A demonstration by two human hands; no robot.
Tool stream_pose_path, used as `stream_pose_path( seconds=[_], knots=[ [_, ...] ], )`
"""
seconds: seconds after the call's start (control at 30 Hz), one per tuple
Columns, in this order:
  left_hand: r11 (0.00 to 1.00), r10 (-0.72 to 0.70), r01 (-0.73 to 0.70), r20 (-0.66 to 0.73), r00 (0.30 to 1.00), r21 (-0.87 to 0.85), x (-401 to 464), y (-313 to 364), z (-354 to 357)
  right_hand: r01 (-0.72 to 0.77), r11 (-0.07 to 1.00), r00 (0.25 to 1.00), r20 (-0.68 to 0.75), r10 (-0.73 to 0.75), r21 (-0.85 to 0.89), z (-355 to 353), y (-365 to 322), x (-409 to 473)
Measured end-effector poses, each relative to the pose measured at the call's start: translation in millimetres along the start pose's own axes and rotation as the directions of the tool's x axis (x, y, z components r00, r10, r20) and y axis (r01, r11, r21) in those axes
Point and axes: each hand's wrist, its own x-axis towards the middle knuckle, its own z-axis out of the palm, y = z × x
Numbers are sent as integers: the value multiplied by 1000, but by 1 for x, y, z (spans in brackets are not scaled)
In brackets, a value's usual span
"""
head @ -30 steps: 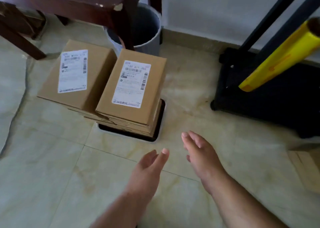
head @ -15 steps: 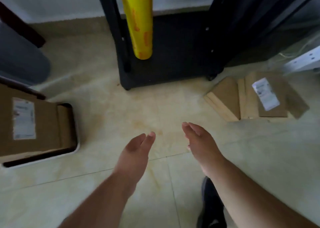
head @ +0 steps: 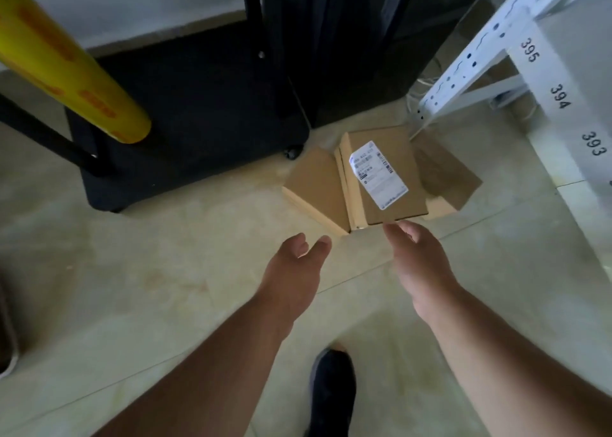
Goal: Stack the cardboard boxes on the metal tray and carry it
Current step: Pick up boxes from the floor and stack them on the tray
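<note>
**Loose pile by the rack: risks in the next pickup**

On the floor (head: 165, 271) ahead, between the black cart (head: 185, 121) and the white rack (head: 470, 55), lies a small pile of boxes: a labelled box (head: 381, 174) rests on top, a plain box (head: 318, 188) pokes out at its left, and a flattened piece of cardboard (head: 447, 174) shows at its right. How many lie beneath cannot be told. The tray is not clearly in view, so the boxes sit well apart from where they must end up

Both hands reach toward the pile with nothing held. The left hand (head: 294, 271) has a loose, open grip with fingers lightly curled, short of the plain box. The right hand (head: 420, 264) is open and flat, its fingertips (head: 394, 229) just at the labelled box's near edge; whether they touch is unclear

The likely trouble comes from the pile being skewed. Lifting only the top box by its near edge could tip it and let it slide off toward the rack leg. Scooping several at once may fan them out, since their edges do not line up. The cart's caster (head: 291, 153) and the rack leg crowd both sides, so knuckles could knock them. A shoe (head: 331, 393) stands close behind the hands, and a dropped box could land on it
</note>
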Motion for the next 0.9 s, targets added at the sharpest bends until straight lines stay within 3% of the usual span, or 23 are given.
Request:
stream_pose_path(
  seconds=[0.2,0.4,0.5,0.9],
  knots=[
    [994,-2,-1,26,1000,113,43,31,80,-30,998,997,-67,26,-60,-35,5,70],
    [984,20,-26,36,999,178,81,45,125,-81,988,997,10,83,-132,-45,11,109],
    [984,9,-19,54,998,175,88,46,129,-77,990,995,59,84,-118,-47,14,114],
    [987,122,-119,-23,992,106,56,33,74,-51,999,999,-17,51,-5,-30,6,67]
  ],
)
